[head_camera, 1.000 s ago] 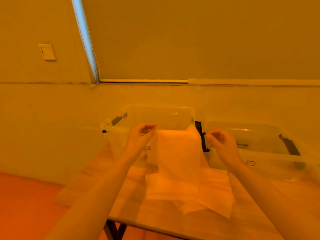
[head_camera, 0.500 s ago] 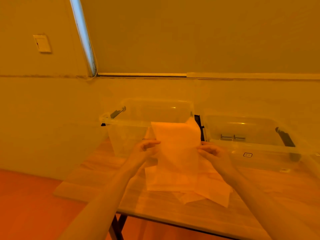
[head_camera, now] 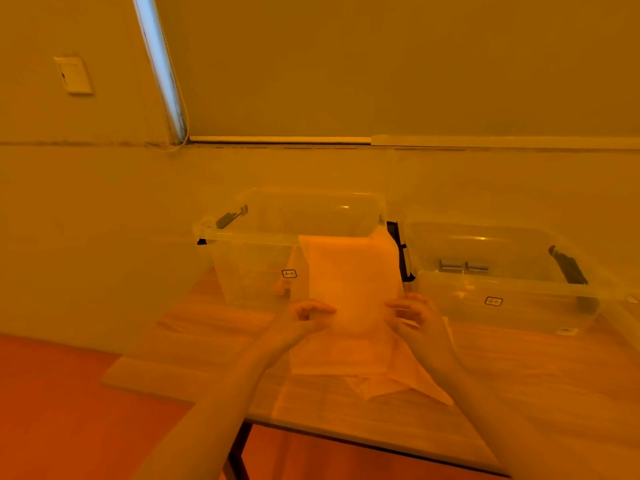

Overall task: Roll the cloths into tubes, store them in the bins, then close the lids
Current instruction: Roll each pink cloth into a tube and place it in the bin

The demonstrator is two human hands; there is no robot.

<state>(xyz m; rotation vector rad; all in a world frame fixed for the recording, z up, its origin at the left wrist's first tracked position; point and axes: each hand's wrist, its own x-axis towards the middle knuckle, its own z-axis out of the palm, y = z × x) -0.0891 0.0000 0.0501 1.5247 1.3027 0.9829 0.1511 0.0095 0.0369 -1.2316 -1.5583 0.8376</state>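
Left hand (head_camera: 304,318) and right hand (head_camera: 414,318): each grip pinches a side edge of one cloth (head_camera: 351,282), fingers curled onto the fabric, the two hands level and apart with the cloth spanning between them. The sheet stands upright above the hands, its upper part rising in front of the left bin (head_camera: 263,237); this hold appears meant to keep the fabric flat and squared before rolling. No tube is formed yet. Below the hands, further cloths (head_camera: 381,368) lie loosely heaped on the counter (head_camera: 519,393), near the front edge, presumably awaiting the same treatment. Two clear bins sit at the far side of the counter, the right bin (head_camera: 502,292) just beside the left; both are open, with dark latches visible. No lid is identifiable in view. Judgement: task at an early stage, nothing clearly stored.
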